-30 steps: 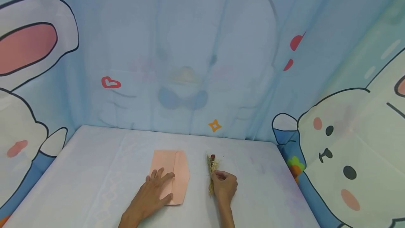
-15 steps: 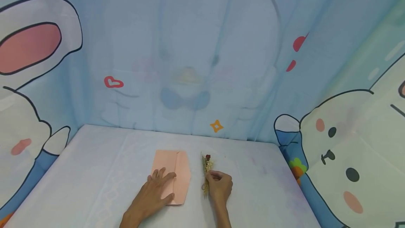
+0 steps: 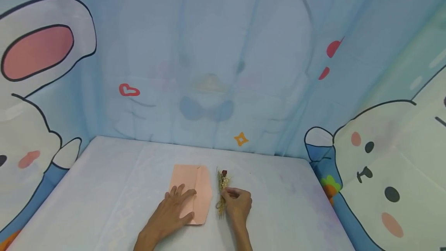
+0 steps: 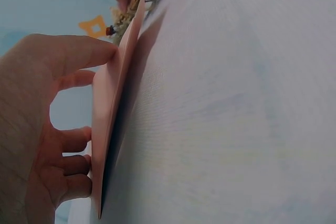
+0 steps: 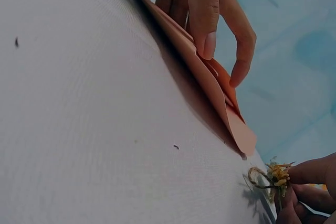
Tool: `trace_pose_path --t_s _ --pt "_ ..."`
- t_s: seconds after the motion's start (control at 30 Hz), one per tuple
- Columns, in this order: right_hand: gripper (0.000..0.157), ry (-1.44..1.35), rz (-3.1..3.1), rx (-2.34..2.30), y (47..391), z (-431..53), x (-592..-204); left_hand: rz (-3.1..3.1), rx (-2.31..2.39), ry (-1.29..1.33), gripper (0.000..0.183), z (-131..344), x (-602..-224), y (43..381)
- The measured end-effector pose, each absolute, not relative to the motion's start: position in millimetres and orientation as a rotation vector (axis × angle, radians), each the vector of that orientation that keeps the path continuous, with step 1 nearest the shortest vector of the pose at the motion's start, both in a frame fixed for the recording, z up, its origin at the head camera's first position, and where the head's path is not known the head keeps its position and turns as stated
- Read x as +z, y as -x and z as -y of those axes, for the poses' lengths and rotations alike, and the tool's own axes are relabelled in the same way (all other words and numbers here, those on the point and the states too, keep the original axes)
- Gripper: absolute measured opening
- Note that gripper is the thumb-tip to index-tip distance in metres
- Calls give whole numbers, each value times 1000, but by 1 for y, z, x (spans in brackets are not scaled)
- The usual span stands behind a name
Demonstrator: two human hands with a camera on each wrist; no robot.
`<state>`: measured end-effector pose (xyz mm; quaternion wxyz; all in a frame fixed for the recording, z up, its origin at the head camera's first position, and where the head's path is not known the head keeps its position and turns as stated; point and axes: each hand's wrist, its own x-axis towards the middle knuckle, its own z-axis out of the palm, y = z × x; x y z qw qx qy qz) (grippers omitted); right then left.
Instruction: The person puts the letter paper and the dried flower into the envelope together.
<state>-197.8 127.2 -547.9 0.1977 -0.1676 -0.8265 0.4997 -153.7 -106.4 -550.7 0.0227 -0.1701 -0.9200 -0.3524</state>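
Observation:
A pink paper envelope point(image 3: 202, 198) with a flap along its right side lies on the white-covered table. My left hand point(image 3: 170, 214) rests on it with fingers spread; in the left wrist view the thumb and fingertips touch its upper face. Just right of the envelope, my right hand point(image 3: 238, 203) pinches a small bunch of dried flowers point(image 3: 223, 183) between thumb and fingers. The bunch has a dark red bloom at its top and pale sprigs. A twine loop point(image 5: 255, 177) on it shows in the right wrist view. My fingers hide part of its stems.
The white tablecloth point(image 3: 115, 189) reaches back to a blue curtain point(image 3: 209, 49) printed with cartoon rabbits. A few tiny dark specks point(image 5: 176, 147) lie on the cloth in the right wrist view.
My right hand has moved left with the dried flower bunch, closer to the envelope. The left hand stays on the envelope. The head view has shifted slightly.

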Motion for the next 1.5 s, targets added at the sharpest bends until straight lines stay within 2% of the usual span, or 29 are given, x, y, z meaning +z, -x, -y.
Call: trace_pose_path --t_s 0.37,1.5 --pt "6 441 2311 1529 198 -118 -546 2830 -1108 553 61 105 -552 156" --pt "3 260 2342 1455 198 -82 -551 2829 -1057 523 60 108 -555 155"
